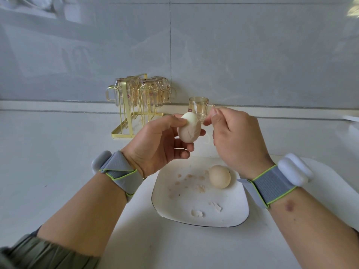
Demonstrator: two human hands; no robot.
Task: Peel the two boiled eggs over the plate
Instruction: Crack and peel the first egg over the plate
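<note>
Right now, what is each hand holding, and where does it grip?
The left hand holds the partly peeled egg around its sides. The right hand pinches something small beside the egg's top, likely shell.

Grey glossy wall tiles (252, 55) fill the back, catching soft reflected daylight. Below them runs a white countertop (58, 152). At eleven o'clock a gold wire rack (134, 105) holds upturned glass mugs; a single glass mug (199, 107) stands just right of it.

1. A home kitchen: a pale countertop (58, 162) runs along a wall of large grey tiles (252, 55).
2. At the far side, a gold wire rack (134, 113) holds upturned glass cups; one glass cup (199, 105) stands to its right.
3. A white plate (204, 210) with eggshell bits lies near.
</note>
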